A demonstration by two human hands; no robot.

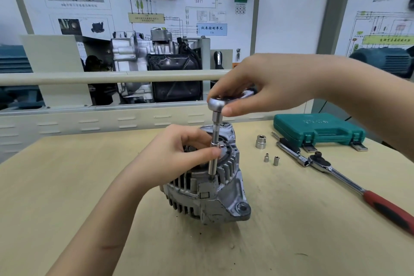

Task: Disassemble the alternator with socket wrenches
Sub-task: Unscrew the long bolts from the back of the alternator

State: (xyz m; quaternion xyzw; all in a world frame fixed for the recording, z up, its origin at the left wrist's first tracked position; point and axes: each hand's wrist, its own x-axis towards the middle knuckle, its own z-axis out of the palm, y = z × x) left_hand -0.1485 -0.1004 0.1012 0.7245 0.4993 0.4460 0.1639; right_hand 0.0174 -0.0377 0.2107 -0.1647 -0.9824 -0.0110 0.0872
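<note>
The alternator point(208, 186) stands at the centre of the tabletop point(67, 186), well clear of every edge, with its finned end up and a mounting ear toward 5 o'clock. A small ratchet point(218, 103) with a long upright extension bar point(214, 148) is seated on a bolt at the near rim of the housing.

The right hand point(264, 85) is closed over the ratchet head from above, thumb against its side. The left hand point(179, 152) pinches the extension bar at mid-height between thumb and fingers, and its other fingers lie over the top of the alternator.

At 3 o'clock from the alternator, just apart from it, stand one large socket point(261, 141) and two small sockets point(266, 157) point(276, 160), none touching. Beyond them a big ratchet with a red handle point(349, 182) lies diagonally, its handle running off toward 4 o'clock at the frame's right edge. A second bar point(289, 147) lies beside its head. A closed green tool case point(318, 130) sits at 2 o'clock near the far edge.

The tabletop from 6 to 10 o'clock carries only the left forearm. A railing point(100, 77) and training display boards point(145, 6) stand behind the far edge.
</note>
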